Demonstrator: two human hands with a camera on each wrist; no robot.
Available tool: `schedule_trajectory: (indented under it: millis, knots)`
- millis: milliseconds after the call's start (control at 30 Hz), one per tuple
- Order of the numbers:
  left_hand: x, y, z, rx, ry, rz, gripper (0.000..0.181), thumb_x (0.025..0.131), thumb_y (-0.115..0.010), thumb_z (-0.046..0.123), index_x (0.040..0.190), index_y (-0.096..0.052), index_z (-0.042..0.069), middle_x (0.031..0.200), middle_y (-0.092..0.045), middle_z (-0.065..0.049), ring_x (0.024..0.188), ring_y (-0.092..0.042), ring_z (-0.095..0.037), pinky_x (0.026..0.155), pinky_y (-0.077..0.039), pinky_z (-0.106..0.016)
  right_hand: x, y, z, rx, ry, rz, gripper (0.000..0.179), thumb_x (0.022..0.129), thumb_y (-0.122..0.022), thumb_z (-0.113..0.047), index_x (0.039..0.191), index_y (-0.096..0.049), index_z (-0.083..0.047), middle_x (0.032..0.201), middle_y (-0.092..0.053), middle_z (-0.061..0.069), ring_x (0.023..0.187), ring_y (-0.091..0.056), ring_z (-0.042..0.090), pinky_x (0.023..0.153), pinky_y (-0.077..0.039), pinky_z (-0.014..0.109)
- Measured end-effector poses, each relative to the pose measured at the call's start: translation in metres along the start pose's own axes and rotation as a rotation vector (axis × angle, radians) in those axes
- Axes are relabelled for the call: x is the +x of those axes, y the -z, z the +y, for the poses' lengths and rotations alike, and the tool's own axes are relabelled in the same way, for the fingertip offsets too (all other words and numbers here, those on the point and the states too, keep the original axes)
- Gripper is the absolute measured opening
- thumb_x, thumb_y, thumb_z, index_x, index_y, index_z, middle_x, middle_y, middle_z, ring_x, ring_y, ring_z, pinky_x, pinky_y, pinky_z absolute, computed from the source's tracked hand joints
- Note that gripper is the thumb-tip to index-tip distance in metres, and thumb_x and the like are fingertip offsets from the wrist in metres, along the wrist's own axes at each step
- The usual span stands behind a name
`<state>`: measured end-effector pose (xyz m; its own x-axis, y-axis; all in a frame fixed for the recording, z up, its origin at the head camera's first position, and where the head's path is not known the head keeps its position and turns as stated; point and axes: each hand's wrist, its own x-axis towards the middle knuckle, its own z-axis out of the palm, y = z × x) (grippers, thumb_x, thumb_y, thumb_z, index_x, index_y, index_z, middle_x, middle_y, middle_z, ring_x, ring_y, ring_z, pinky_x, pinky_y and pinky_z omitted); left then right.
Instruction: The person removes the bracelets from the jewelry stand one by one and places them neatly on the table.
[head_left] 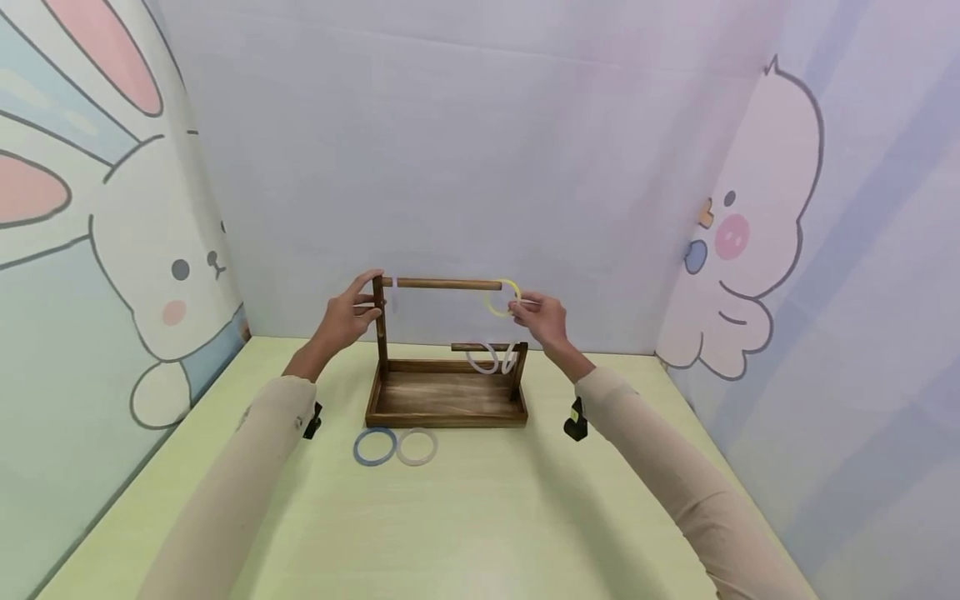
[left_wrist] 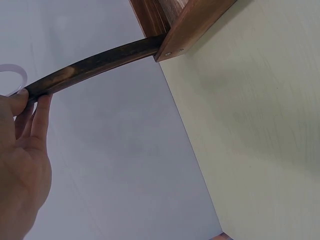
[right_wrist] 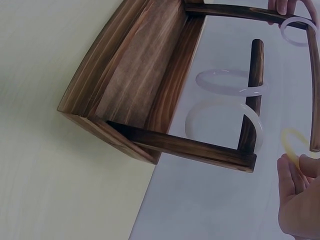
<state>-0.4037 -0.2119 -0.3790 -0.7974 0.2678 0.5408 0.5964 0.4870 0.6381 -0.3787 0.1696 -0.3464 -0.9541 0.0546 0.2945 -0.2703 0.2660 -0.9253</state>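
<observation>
A dark wooden stand (head_left: 446, 421) has a tray base, a tall left post with a long upper bar, and a short right post with a lower bar. The left hand (head_left: 343, 321) grips the tall post near its top. Between thumb and fingers, the right hand (head_left: 546, 318) pinches a yellow ring (head_left: 517, 290) at the free end of the upper bar (head_left: 450, 284); whether it encircles the tip I cannot tell. One pale lavender ring (head_left: 394, 283) hangs at that bar's left end. On the lower bar hang a lavender ring (right_wrist: 230, 92) and a white ring (right_wrist: 189, 122).
On the pale green table (head_left: 465, 517), a blue ring (head_left: 356, 447) and a whitish ring (head_left: 417, 463) lie side by side before the tray. Curtains with a cartoon rabbit (head_left: 150, 292) and a cartoon bird (head_left: 765, 200) enclose the sides and back.
</observation>
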Motion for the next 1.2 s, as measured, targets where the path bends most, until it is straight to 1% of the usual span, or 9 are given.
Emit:
schedule_trajectory:
  millis: [167,333,400,567,767,867,1000,1133,1200]
  knots:
    - [0.000,0.001,0.001,0.008,0.004,-0.012,0.080,0.099,-0.063,-0.010,0.162,-0.033,0.028,0.134,-0.064,-0.030,0.127,-0.062,-0.045,0.098,-0.058,-0.052,-0.001,0.005,0.003,-0.009,-0.013,0.003,0.037,0.101,-0.069,-0.006,0.134,-0.064,0.008,0.121,-0.070,0.030,0.114,-0.069,0.043,0.091,-0.063,0.036]
    - [0.001,0.000,0.002,0.000,0.007,-0.008,0.080,0.098,-0.064,-0.010,0.162,-0.034,0.027,0.133,-0.064,-0.030,0.126,-0.063,-0.045,0.096,-0.059,-0.053,-0.003,0.011,0.005,-0.018,-0.025,-0.018,0.039,0.101,-0.069,-0.006,0.136,-0.062,0.009,0.122,-0.069,0.030,0.111,-0.071,0.040,0.094,-0.061,0.041]
    - [0.001,0.000,0.002,0.001,0.011,-0.010,0.081,0.098,-0.064,-0.010,0.162,-0.033,0.029,0.133,-0.064,-0.030,0.125,-0.063,-0.044,0.096,-0.059,-0.052,-0.004,0.012,0.005,-0.030,-0.036,-0.021,0.041,0.101,-0.069,-0.007,0.137,-0.061,0.009,0.122,-0.070,0.030,0.108,-0.073,0.036,0.093,-0.061,0.040]
    - [0.001,-0.001,0.001,0.000,0.022,-0.011,0.081,0.099,-0.064,-0.009,0.162,-0.033,0.031,0.133,-0.065,-0.029,0.126,-0.063,-0.043,0.096,-0.059,-0.051,-0.009,0.011,0.003,-0.038,-0.065,-0.027,0.040,0.100,-0.070,-0.007,0.136,-0.062,0.009,0.120,-0.071,0.029,0.099,-0.077,0.029,0.082,-0.064,0.029]
    - [0.000,0.000,-0.001,-0.004,0.024,-0.011,0.081,0.099,-0.063,-0.010,0.162,-0.033,0.030,0.134,-0.064,-0.030,0.126,-0.062,-0.045,0.097,-0.059,-0.053,-0.014,0.009,0.001,-0.025,-0.074,-0.048,0.042,0.100,-0.070,-0.006,0.138,-0.061,0.009,0.119,-0.071,0.030,0.083,-0.077,0.013,0.086,-0.064,0.035]
    - [0.000,0.000,0.000,-0.004,0.025,-0.010,0.081,0.099,-0.064,-0.010,0.162,-0.034,0.031,0.133,-0.064,-0.030,0.126,-0.062,-0.045,0.096,-0.059,-0.053,-0.017,0.008,0.000,-0.017,-0.073,-0.062,0.042,0.100,-0.070,-0.006,0.139,-0.060,0.009,0.118,-0.071,0.030,0.080,-0.075,0.008,0.084,-0.064,0.033]
    - [0.000,-0.001,0.000,-0.002,0.020,-0.007,0.081,0.099,-0.064,-0.010,0.162,-0.034,0.031,0.133,-0.064,-0.030,0.126,-0.062,-0.046,0.096,-0.059,-0.053,-0.020,0.007,0.001,-0.023,-0.066,-0.080,0.042,0.101,-0.070,-0.006,0.139,-0.060,0.007,0.118,-0.071,0.030,0.081,-0.075,0.009,0.080,-0.065,0.029]
    - [0.000,-0.001,0.001,-0.005,0.018,-0.007,0.080,0.099,-0.064,-0.009,0.162,-0.034,0.031,0.134,-0.064,-0.030,0.126,-0.062,-0.045,0.097,-0.059,-0.053,-0.023,0.005,0.002,-0.016,-0.059,-0.094,0.042,0.101,-0.070,-0.007,0.139,-0.061,0.007,0.118,-0.071,0.029,0.083,-0.076,0.011,0.085,-0.064,0.036]
    - [0.000,-0.001,0.001,-0.004,0.018,-0.006,0.080,0.099,-0.064,-0.009,0.161,-0.034,0.030,0.134,-0.064,-0.030,0.126,-0.062,-0.045,0.097,-0.059,-0.053,-0.025,0.003,0.002,-0.017,-0.058,-0.104,0.042,0.101,-0.070,-0.007,0.139,-0.060,0.007,0.118,-0.071,0.029,0.087,-0.078,0.017,0.087,-0.064,0.038]
